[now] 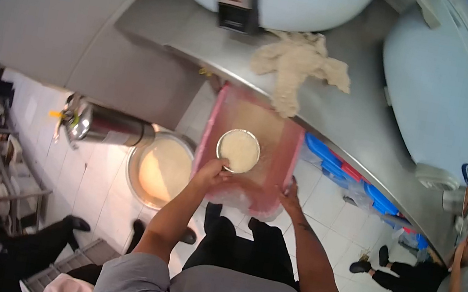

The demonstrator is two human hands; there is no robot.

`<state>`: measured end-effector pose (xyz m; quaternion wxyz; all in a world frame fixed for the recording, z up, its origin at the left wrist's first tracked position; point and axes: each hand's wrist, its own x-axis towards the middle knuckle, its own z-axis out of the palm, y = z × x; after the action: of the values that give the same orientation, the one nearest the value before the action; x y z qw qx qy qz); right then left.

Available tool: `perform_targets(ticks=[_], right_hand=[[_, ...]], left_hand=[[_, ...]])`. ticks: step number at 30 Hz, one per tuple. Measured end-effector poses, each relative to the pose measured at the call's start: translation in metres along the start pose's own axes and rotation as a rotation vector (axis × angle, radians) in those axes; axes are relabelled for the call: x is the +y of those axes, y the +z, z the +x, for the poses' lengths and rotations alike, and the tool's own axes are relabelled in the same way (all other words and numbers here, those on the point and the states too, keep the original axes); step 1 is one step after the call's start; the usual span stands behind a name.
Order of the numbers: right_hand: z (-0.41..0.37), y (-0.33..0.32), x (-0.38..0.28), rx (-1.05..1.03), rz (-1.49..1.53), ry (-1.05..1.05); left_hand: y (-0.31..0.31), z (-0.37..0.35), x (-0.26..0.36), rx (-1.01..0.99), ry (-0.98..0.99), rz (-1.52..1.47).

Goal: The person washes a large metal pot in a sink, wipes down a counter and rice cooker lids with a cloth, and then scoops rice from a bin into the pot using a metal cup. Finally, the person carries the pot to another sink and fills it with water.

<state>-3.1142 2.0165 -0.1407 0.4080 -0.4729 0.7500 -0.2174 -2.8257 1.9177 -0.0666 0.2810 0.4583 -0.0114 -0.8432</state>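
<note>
My left hand (214,172) is closed on the near rim of a round metal bowl (238,151) full of pale grains. The bowl is over a pink rectangular tub (209,132), which has more pale grain-like contents and clear plastic at its near end. My right hand (288,197) is at the tub's right edge, its fingers apart. Left of the tub stands a large round metal pot (131,173) with pale contents.
A steel counter (202,41) holds a crumpled cloth (300,67) and a large rice cooker (295,1); another large appliance (441,94) is at right. A metal cylinder (113,128) stands beside the pot. Blue lids (328,155) are below the counter. Other people appear at lower left and right.
</note>
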Motion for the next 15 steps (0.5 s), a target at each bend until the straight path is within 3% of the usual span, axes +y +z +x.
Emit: perform_targets(ticks=[1, 3, 6, 9, 11, 13, 15], right_hand=[[-0.007, -0.01, -0.01, -0.066, 0.083, 0.149], [-0.013, -0.022, -0.012, 0.061, 0.061, 0.184], [-0.033, -0.032, -0.018, 0.206, -0.125, 0.125], [-0.047, -0.034, -0.02, 0.182, -0.226, 0.144], [-0.053, -0.033, -0.026, 0.137, -0.261, 0.133], [-0.053, -0.031, -0.03, 0.074, -0.237, 0.111], [-0.048, -0.022, -0.034, 0.028, -0.232, 0.069]], left_hand=[[-0.005, -0.02, 0.002, 0.005, 0.049, -0.033], [-0.008, -0.056, 0.013, 0.005, 0.15, -0.091], [-0.017, -0.142, 0.033, 0.061, 0.19, -0.188], [-0.073, -0.196, 0.039, 0.204, 0.329, -0.21], [-0.106, -0.228, 0.045, 0.43, 0.385, -0.172], [-0.123, -0.249, 0.049, 0.739, 0.563, 0.027], [-0.15, -0.258, 0.047, 1.152, 0.675, 0.295]])
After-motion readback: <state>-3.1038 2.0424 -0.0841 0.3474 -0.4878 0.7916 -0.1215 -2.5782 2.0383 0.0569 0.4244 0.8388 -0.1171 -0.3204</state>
